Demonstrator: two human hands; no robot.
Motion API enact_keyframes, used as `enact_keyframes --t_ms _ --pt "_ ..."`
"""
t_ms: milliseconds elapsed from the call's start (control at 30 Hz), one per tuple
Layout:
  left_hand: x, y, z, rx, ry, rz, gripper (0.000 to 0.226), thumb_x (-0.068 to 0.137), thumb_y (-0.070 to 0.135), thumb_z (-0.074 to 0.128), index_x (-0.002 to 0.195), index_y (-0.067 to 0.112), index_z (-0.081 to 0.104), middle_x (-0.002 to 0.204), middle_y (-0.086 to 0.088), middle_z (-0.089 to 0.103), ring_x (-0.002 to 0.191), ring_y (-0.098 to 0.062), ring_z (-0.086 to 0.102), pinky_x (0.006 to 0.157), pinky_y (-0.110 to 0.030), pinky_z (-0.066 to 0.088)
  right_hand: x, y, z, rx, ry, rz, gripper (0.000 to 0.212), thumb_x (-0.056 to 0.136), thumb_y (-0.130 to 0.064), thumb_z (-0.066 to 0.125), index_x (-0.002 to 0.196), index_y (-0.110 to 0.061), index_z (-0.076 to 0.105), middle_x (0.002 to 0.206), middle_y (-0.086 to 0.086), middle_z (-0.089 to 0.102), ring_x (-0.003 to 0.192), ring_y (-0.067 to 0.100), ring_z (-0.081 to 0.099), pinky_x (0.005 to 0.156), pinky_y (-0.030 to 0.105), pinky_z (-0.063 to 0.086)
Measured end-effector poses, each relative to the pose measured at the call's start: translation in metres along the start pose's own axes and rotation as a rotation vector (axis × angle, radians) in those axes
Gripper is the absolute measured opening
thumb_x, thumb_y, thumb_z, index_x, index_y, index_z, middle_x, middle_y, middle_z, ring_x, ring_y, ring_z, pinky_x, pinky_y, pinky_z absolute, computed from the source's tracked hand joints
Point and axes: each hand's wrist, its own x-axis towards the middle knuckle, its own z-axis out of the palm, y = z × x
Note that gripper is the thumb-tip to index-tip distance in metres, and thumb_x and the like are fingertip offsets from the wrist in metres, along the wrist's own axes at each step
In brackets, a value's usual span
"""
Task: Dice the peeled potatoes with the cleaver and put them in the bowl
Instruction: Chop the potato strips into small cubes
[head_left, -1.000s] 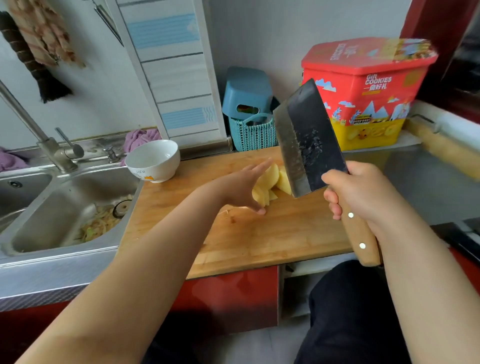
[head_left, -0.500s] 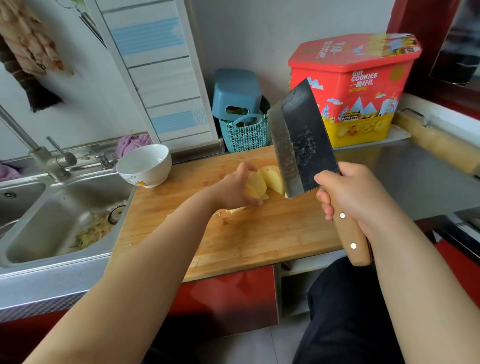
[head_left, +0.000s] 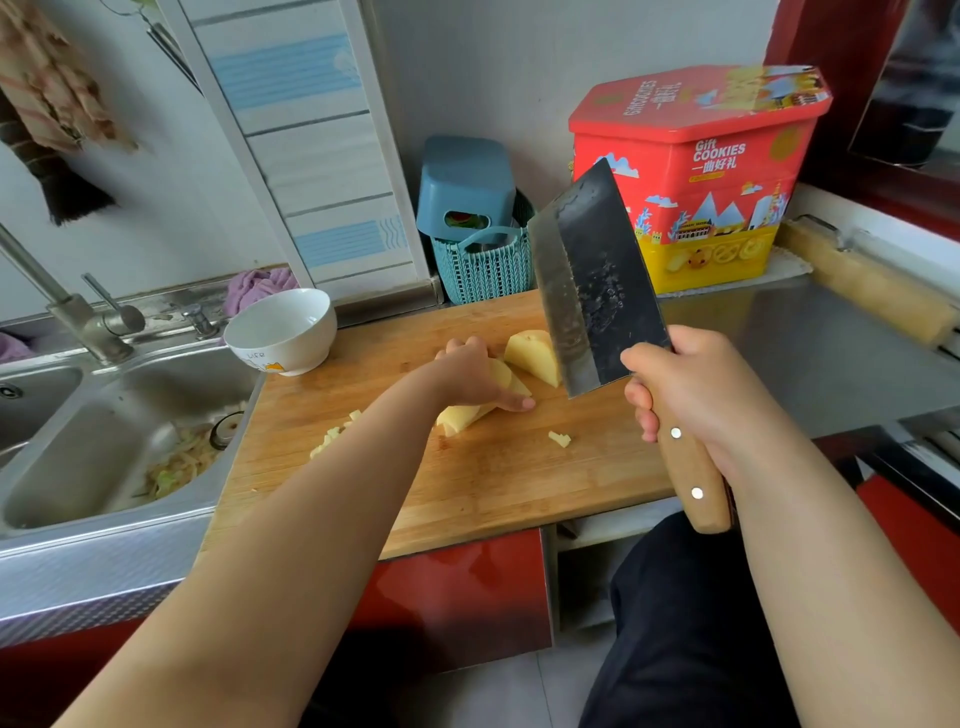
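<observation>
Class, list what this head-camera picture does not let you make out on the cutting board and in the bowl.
- Potato under the left hand: hand covers most of it.
- Bowl contents: near wall hides the bottom.
- Diced bits: left forearm covers part.
- Far potato piece: cleaver blade hides its right side.

A red and yellow cookie tin (head_left: 696, 176) stood at the back of the steel desk (head_left: 810, 353), beside a teal basket (head_left: 483, 265) with a blue tub (head_left: 465, 184) tipped in it. Left of the board lay a sink (head_left: 78, 457) holding peelings (head_left: 179, 467), a tap (head_left: 67, 306) behind it. A purple cloth (head_left: 257, 286) lay on the sink's back ledge.
</observation>
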Motion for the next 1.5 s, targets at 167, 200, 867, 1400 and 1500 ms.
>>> enact_keyframes --t_ms 167,200,867,1400,1500 --pt "0.002 0.002 0.0 -0.042 0.001 -0.012 0.105 0.058 0.066 0.08 0.141 0.02 0.037 0.146 -0.008 0.034 0.13 -0.032 0.038 0.107 -0.05 0.038 -0.001 -0.001 0.0 -0.013 0.011 -0.006 0.014 0.092 -0.013 0.05 0.078 -0.01 0.05 0.053 0.004 0.052 0.042 0.015 0.049 0.047 0.03 0.049" --pt "0.003 0.002 0.001 -0.061 0.012 0.0 0.1 0.059 0.064 0.08 0.139 0.021 0.039 0.143 -0.007 0.037 0.127 -0.03 0.04 0.107 -0.05 0.039 -0.001 -0.002 0.0 -0.011 0.015 -0.007 0.014 0.091 -0.013 0.05 0.077 -0.01 0.051 0.053 0.004 0.052 0.042 0.015 0.049 0.047 0.03 0.049" --pt "-0.04 -0.003 0.023 -0.033 0.594 0.25 0.053 0.091 0.07 0.033 0.087 0.02 0.051 0.07 0.003 0.059 0.064 -0.014 0.058 0.056 -0.033 0.053 -0.007 -0.006 0.003 -0.045 0.017 -0.007 0.013 0.091 -0.013 0.05 0.078 -0.009 0.052 0.056 0.006 0.052 0.041 0.014 0.049 0.046 0.029 0.049" --pt "-0.089 -0.107 -0.079 -1.223 0.835 -0.152 0.028 0.091 0.037 0.051 0.107 0.02 0.066 0.101 -0.003 0.065 0.094 -0.021 0.06 0.083 -0.032 0.05 -0.007 -0.037 0.081 -0.203 -0.605 0.104 0.011 0.091 -0.013 0.052 0.08 -0.014 0.048 0.053 0.002 0.049 0.042 0.016 0.043 0.045 0.025 0.042" --pt "-0.102 -0.126 -0.08 -1.219 0.933 -0.174 0.026 0.089 0.033 0.051 0.067 0.02 0.057 0.068 0.001 0.053 0.071 -0.019 0.05 0.066 -0.029 0.04 -0.011 -0.046 0.11 -0.263 -0.7 0.068 0.015 0.091 -0.012 0.052 0.076 -0.015 0.048 0.055 0.003 0.05 0.041 0.015 0.044 0.045 0.025 0.043"
